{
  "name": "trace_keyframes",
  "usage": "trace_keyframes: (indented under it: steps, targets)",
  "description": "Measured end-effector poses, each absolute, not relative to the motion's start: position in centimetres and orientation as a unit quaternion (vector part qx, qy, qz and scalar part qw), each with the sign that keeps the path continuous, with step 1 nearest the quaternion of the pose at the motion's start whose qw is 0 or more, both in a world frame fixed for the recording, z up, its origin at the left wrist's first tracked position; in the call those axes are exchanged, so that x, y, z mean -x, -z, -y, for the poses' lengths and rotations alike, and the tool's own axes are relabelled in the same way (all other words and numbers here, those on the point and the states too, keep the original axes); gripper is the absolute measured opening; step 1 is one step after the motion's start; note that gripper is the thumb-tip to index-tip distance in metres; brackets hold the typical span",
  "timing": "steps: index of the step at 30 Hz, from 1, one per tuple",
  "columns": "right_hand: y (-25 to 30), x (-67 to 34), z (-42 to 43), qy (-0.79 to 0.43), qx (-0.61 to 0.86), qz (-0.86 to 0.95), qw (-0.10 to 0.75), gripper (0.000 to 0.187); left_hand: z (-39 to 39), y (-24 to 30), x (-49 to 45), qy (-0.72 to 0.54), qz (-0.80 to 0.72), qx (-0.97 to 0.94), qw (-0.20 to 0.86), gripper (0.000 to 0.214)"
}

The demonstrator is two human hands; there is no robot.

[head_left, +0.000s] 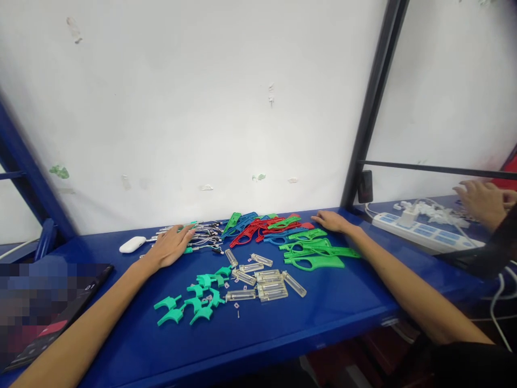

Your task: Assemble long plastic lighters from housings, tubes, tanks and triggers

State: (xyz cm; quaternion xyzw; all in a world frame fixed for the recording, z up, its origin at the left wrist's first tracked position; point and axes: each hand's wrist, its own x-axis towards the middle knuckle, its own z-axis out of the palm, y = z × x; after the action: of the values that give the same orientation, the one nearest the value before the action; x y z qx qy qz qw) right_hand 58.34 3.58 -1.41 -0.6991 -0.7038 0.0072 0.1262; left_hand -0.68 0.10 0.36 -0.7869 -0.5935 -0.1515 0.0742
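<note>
My left hand [173,245] lies flat, fingers stretched, over a bundle of thin metal rods with wires [205,236]. The parts beneath the palm are hidden. At the back right, my right hand [332,221] rests with fingers extended beside the pile of handled plastic shells, near the tip of a red one [248,231]. Blue shells [239,223] and green shells [317,262] make up the rest of that pile. Clear plastic tanks [272,288] lie in the middle, several side by side. Toward the front left are green curved plastic pieces [201,313]. Small metal bits [236,305] are scattered between.
A white earbud case [132,244] sits at the back left, and a dark-edged screen [60,312] at the left edge. A white power strip [424,233] stands beyond the black post [369,102]. Another person's hand [482,202] is at far right. A white wall backs the blue table [323,318].
</note>
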Motion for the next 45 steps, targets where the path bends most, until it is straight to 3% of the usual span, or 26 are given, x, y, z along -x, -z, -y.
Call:
trace_keyframes:
  steps: [9,14,19,26,36,45]
  targets:
    - [-3.6,-56.9,-1.3,0.042,0.692,0.684,0.226,0.036,-1.0,0.5,1.3,0.171,0.587,0.787,0.084,0.040]
    - [-6.6,-58.1,5.4,0.043,0.673,0.693,0.254,0.033,-1.3,0.5,1.8,0.194,0.579,0.787,0.090,0.040]
    - [-3.2,-58.0,12.2,0.002,0.639,0.728,0.249,0.035,-0.7,-0.1,1.6,0.210,0.565,0.793,0.090,0.039]
    - [1.2,-57.4,13.6,-0.033,0.607,0.749,0.265,0.039,-0.8,0.2,1.7,0.215,0.558,0.796,0.090,0.039]
    - [1.1,-56.6,15.5,0.033,0.604,0.726,0.327,0.033,-0.7,0.1,1.9,0.205,0.552,0.803,0.088,0.041]
    - [3.2,-57.1,16.1,0.100,0.595,0.686,0.407,0.043,1.1,-3.3,2.8,0.117,0.563,0.818,0.026,0.033]
